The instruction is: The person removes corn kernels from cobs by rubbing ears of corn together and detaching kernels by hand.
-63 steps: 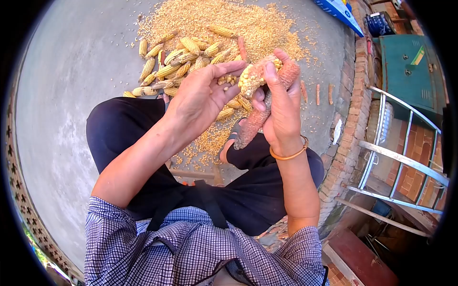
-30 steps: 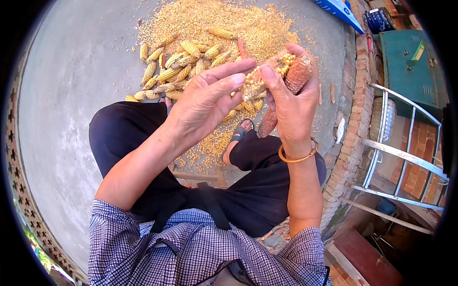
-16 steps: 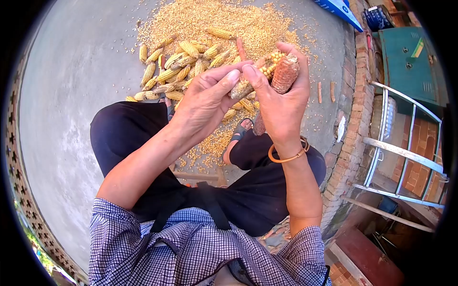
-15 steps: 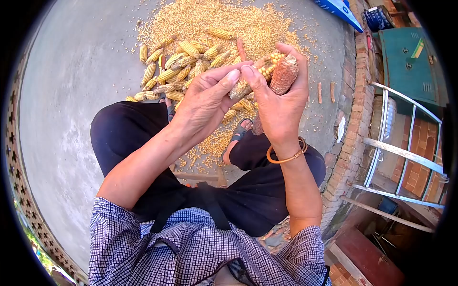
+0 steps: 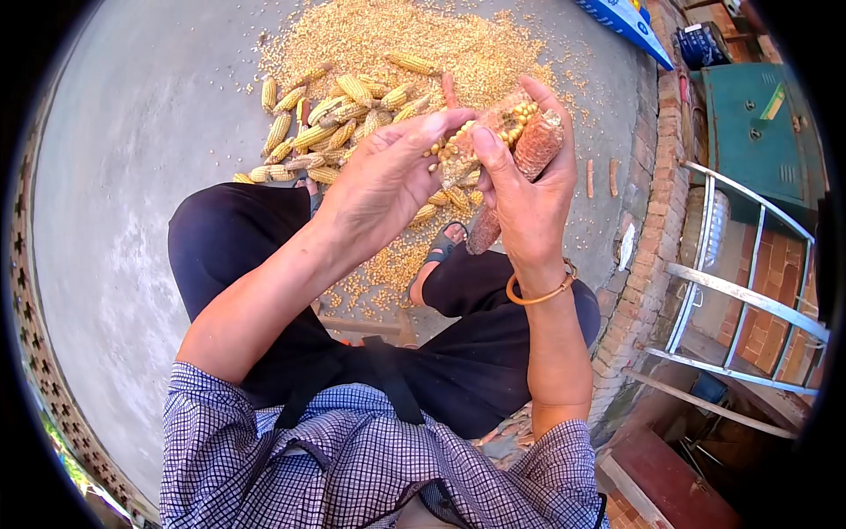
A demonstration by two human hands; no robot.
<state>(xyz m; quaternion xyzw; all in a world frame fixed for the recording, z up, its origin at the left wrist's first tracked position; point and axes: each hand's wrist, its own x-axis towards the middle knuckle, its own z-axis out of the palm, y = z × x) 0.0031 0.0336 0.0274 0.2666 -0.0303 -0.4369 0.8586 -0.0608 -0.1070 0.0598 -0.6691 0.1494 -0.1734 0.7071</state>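
Observation:
A partly shelled ear of corn (image 5: pixel 520 113) spans the gap between my hands, with yellow kernels on part of it and bare core elsewhere. My left hand (image 5: pixel 383 172) grips its left end, thumb and fingers together. My right hand (image 5: pixel 533 198) is closed round the other end and also holds a bare reddish corn cob (image 5: pixel 540 145) against it. Below the right palm a reddish cob end (image 5: pixel 484 234) sticks out; whether it belongs to the same cob I cannot tell. Beneath the hands lies a heap of unshelled corn ears (image 5: pixel 313 137).
Loose kernels (image 5: pixel 423 35) spread over the concrete floor (image 5: pixel 132 220) beyond the ears. Two thin cobs (image 5: pixel 613 174) lie to the right. A brick edging (image 5: pixel 656 220), a metal rack (image 5: pixel 749 295) and a green cabinet (image 5: pixel 758 128) line the right side.
Both hands have shifted slightly right with the corn. The ear has turned, showing more bare core, and the cob end below my right hand is more exposed.

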